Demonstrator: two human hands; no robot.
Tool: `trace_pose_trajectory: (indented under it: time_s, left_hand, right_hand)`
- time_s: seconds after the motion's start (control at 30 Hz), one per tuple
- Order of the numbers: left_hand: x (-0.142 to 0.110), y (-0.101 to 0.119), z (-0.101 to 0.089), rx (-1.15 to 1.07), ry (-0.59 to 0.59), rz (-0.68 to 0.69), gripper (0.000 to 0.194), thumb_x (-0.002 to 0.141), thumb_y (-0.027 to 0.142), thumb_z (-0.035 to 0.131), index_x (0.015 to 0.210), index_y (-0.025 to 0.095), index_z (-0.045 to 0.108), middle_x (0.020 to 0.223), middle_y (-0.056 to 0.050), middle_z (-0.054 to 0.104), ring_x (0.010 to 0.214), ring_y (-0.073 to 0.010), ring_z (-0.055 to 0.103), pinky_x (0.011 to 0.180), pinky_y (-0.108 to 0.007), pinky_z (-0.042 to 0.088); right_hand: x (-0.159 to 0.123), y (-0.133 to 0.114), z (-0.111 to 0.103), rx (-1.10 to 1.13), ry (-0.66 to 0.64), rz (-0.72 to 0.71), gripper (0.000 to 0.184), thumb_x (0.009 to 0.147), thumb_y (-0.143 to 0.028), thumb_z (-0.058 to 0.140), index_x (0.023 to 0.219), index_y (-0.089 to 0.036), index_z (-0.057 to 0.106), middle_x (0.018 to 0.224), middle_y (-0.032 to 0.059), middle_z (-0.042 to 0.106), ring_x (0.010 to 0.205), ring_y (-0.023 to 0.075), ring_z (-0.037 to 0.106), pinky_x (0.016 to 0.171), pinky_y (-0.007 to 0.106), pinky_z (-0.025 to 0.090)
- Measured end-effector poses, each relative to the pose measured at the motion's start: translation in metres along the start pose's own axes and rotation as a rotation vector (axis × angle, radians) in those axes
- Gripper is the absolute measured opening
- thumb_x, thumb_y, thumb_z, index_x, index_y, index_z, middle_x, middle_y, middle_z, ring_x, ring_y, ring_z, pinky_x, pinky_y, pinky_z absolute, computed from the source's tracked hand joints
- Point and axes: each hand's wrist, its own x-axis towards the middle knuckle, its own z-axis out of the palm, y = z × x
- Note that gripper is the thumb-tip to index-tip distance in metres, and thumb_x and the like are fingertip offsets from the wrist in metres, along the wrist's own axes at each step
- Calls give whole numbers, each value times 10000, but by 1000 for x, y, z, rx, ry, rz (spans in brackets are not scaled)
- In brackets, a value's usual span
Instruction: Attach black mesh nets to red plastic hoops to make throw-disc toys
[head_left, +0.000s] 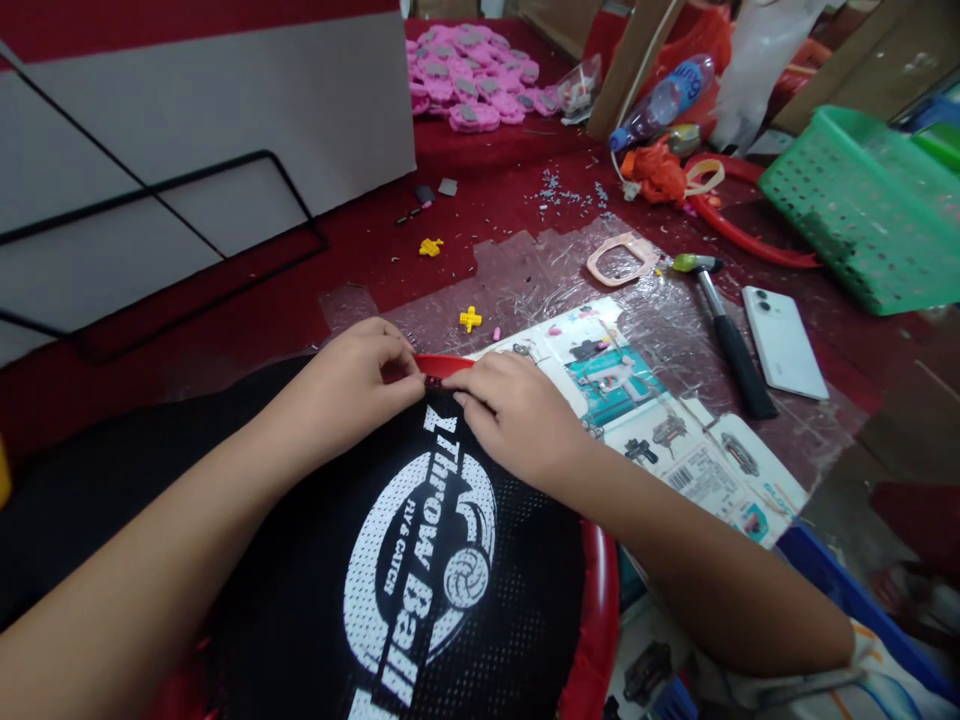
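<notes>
At the left, the left hand (pixel 360 370) is narrow, its thumb and fingers closed on the far edge of the red ring (pixel 600 600). The black mesh fabric (pixel 525 560), printed "Throw Ball", lies across the ring, close to the person at the near side of the worktop (pixel 510 165). Just right of the left hand, the right hand (pixel 517 410) is also narrow, closed on the same edge; exactly what its fingertips pinch is hidden. The step in hand looks to be working the mesh's edge along the ring. The next move seems to call for one hand pinning the edge while the other draws the mesh evenly, without slack. Farther right lie printed cardboard (pixel 637 390), a hammer (pixel 731 345), a white phone (pixel 784 340) and a green basket (pixel 885 220).
</notes>
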Motion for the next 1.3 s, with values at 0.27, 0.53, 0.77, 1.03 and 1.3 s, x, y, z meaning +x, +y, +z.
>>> trace_pose_trajectory:
  time_s: [0.27, 0.53, 0.77, 1.03, 1.3]
  left_hand:
    - [-3, -7, -1, 69, -23, 121, 229, 855, 341, 477, 956, 183, 609, 970, -65, 590, 902, -217, 574, 837, -394, 473]
    - [-7, -6, 2, 84, -19, 197, 242, 887, 309, 434, 1006, 180, 600, 1019, -75, 560, 922, -214, 571, 853, -393, 476]
    - [-10, -4, 5, 160, -46, 385, 331, 927, 284, 373, 1149, 208, 606, 1114, -108, 467, 1015, -236, 537, 874, -419, 462]
    - [-9, -12, 9, 227, -77, 413, 352, 923, 353, 402, 1180, 253, 621, 1176, -127, 455, 1042, -286, 525, 882, -480, 461]
    - [-9, -19, 13, 249, -109, 374, 375, 917, 393, 400, 1219, 266, 582, 1233, -118, 429, 1093, -288, 515, 928, -498, 454]
  right_hand:
    - [3, 17, -7, 577, 2, 380, 205, 766, -119, 586, 966, -153, 614, 739, 7, 653, 685, 124, 598, 651, 248, 457]
    - [5, 21, -5, 649, -14, 412, 200, 760, -139, 604, 960, -150, 592, 717, 3, 644, 636, 118, 589, 588, 243, 444]
    - [8, 24, 3, 616, 48, 382, 184, 756, -119, 566, 931, -173, 577, 717, -15, 624, 665, 115, 579, 626, 239, 435]
    - [8, 23, 5, 469, 23, 349, 142, 763, -140, 572, 893, -196, 564, 743, -2, 638, 683, 132, 567, 622, 247, 405]
    - [10, 25, -2, 544, 47, 348, 121, 767, -129, 546, 875, -165, 588, 715, -14, 602, 638, 105, 536, 605, 231, 397]
